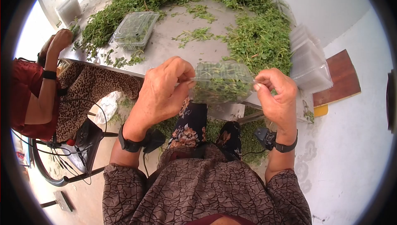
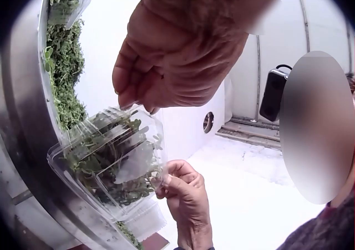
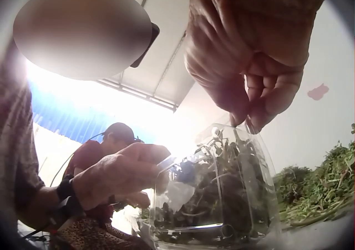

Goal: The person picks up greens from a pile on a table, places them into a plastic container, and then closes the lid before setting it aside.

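Observation:
Between both hands, over the table's near edge, is a clear plastic clamshell box [image 1: 223,82] filled with leafy green sprigs. The left hand [image 1: 165,86] pinches its left end between thumb and fingers. At the opposite end, the right hand [image 1: 277,92] pinches the rim with thumb and forefinger. In the left wrist view the box [image 2: 113,161] is tilted, its leaves pressed against the clear walls. The right wrist view shows the right fingertips [image 3: 244,117] gripping the box's upper edge.
Heaps of green sprigs [image 1: 260,38] cover the back and right of the metal table [image 1: 178,38]. Another filled box [image 1: 134,30] stands at left. Nested empty boxes [image 1: 310,59] are stacked at right. A second person [image 1: 37,96] sits at the left.

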### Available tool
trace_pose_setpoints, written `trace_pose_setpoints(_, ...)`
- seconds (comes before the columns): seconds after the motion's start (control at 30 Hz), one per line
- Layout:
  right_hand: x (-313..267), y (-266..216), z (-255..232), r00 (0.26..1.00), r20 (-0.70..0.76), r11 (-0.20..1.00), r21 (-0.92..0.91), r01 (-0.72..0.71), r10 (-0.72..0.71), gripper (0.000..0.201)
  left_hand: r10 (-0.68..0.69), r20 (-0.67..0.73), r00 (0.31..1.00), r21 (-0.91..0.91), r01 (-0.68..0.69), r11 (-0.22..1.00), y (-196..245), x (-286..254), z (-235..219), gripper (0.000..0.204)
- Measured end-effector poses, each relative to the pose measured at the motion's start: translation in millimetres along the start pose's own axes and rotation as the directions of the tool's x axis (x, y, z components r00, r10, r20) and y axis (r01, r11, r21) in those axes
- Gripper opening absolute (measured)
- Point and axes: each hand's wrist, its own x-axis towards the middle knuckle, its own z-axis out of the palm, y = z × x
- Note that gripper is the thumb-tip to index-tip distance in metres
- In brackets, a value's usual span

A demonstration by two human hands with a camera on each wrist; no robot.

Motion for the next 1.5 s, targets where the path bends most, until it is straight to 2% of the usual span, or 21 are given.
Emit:
trace_pose_setpoints(0.2,1.0,0.9,-0.5,1.000,0.004,0.999,-0.028,0.019,-0.019,0.018,0.060,-0.007,0.998,0.052,-0.060,0.997,-1.1,1.9,0.7,0.021)
trace_pose_setpoints(0.3,2.0,0.8,-0.5,1.000,0.015,0.999,-0.046,0.028,-0.028,0.018,0.022,-0.005,1.000,0.077,-0.021,0.997,1.8,1.2,1.6,0.021)
trace_pose_setpoints(0.67,1.1,-1.5,-2.5,1.000,0.018,1.000,-0.008,-0.006,0.006,0.016,0.024,-0.008,1.000,0.005,-0.024,1.000,0.2,1.2,0.4,0.020)
trace_pose_setpoints(0.83,-1.8,-3.7,-6.4,0.997,0.079,0.999,-0.032,-0.004,0.006,0.016,0.008,-0.005,1.000,0.012,-0.008,1.000,1.3,0.4,0.7,0.020)
trace_pose_setpoints(1.17,-6.0,-0.6,-7.2,0.996,0.061,0.998,0.027,-0.059,0.057,0.014,0.028,0.012,1.000,0.048,-0.028,0.998,2.8,3.1,3.2,0.021)
trace_pose_setpoints(1.5,-4.0,0.5,-4.7,0.998,0.029,0.998,-0.010,-0.059,0.059,0.013,0.077,0.021,0.997,0.111,-0.079,0.991,2.5,6.2,3.0,0.022)
